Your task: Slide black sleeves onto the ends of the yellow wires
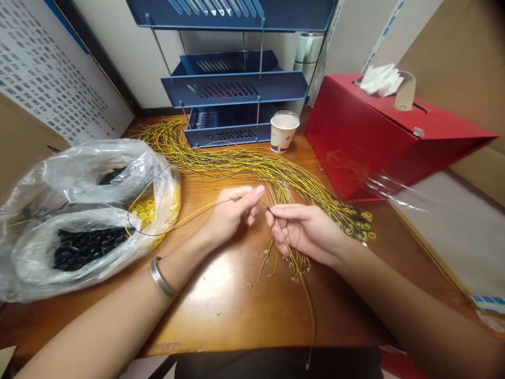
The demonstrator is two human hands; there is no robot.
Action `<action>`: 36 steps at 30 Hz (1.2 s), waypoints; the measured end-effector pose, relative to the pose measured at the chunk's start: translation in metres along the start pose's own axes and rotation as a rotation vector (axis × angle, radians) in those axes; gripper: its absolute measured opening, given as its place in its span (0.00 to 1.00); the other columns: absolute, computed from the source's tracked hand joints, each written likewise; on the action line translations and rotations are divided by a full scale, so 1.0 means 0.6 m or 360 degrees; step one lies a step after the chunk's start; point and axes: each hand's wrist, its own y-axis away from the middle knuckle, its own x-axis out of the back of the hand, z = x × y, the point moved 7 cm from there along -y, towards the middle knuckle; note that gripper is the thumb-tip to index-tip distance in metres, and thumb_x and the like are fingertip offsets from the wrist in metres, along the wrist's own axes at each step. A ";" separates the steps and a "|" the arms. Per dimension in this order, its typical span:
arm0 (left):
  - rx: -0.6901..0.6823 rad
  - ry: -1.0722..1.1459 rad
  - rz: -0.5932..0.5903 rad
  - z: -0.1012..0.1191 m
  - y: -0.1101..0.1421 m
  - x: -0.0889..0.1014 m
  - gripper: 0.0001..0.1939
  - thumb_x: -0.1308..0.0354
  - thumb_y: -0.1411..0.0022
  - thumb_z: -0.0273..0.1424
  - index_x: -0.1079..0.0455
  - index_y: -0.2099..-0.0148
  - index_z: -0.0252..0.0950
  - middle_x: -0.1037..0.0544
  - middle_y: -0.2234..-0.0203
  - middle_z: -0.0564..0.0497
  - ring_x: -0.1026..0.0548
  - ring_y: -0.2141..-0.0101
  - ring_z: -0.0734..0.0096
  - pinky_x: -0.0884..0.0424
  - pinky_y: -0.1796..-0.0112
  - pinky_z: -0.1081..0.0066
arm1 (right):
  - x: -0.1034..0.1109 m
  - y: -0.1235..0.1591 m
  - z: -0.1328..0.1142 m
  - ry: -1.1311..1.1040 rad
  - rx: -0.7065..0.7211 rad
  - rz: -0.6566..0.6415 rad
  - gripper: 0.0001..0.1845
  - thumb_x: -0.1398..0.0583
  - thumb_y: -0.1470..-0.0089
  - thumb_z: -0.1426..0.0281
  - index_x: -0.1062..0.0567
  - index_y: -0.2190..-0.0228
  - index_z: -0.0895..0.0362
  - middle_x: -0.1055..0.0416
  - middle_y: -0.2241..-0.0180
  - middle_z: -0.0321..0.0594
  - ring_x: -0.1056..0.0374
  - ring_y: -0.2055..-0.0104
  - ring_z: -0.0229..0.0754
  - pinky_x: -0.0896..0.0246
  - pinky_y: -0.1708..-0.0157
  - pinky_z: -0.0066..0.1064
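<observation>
My left hand [232,213] is closed, thumb against finger, on a thin yellow-and-black wire [197,213] that loops back toward the plastic bag on the left. Close beside it, my right hand [302,229] pinches a small black piece [269,209] at the wire; its exact shape is hard to make out. From under the right hand a wire end [311,310] hangs past the table's front edge. Behind both hands lies a long bundle of yellow and black wires [240,160]. Several wire ends with small tips [294,263] spread out below the right hand.
Clear plastic bags [158,158] at left hold black caps [84,247] and yellow rings [145,213]. A blue tray rack [236,87] and a paper cup [284,131] stand at the back. To the right is a red tissue box [366,126]. Yellow ring-like ends [361,226] finish the bundle.
</observation>
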 end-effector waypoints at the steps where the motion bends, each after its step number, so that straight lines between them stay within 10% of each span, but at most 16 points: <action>1: 0.0004 0.0070 0.0098 -0.002 -0.002 0.008 0.23 0.45 0.35 0.40 0.38 0.80 0.34 0.35 0.86 0.56 0.36 0.82 0.79 0.40 0.75 0.74 | 0.001 0.000 0.000 -0.0034 -0.0017 0.0025 0.13 0.45 0.42 0.68 0.25 0.73 0.62 0.30 0.82 0.38 0.31 0.82 0.35 0.36 0.80 0.23; 11: -0.0158 0.0363 0.0582 -0.002 -0.004 0.047 0.22 0.42 0.38 0.46 0.39 0.76 0.36 0.36 0.87 0.58 0.40 0.86 0.81 0.43 0.82 0.76 | 0.000 0.005 -0.008 -0.0096 -0.0048 0.0084 0.14 0.47 0.41 0.71 0.27 0.75 0.61 0.37 0.85 0.32 0.46 0.91 0.28 0.48 0.91 0.19; 21: -0.0086 -0.0134 -0.0253 0.008 0.003 -0.029 0.25 0.51 0.30 0.36 0.37 0.80 0.33 0.34 0.86 0.56 0.40 0.83 0.83 0.42 0.77 0.76 | -0.009 0.004 -0.004 -0.0045 0.0013 0.0019 0.16 0.49 0.37 0.67 0.26 0.70 0.61 0.33 0.82 0.33 0.44 0.91 0.28 0.47 0.91 0.18; 36: -0.0215 0.0058 0.0543 0.009 -0.003 0.043 0.23 0.50 0.32 0.37 0.38 0.80 0.35 0.38 0.88 0.57 0.41 0.84 0.79 0.44 0.78 0.74 | -0.016 0.009 -0.001 -0.0097 -0.0125 0.0025 0.17 0.52 0.36 0.67 0.31 0.73 0.58 0.37 0.84 0.31 0.52 0.91 0.27 0.54 0.92 0.19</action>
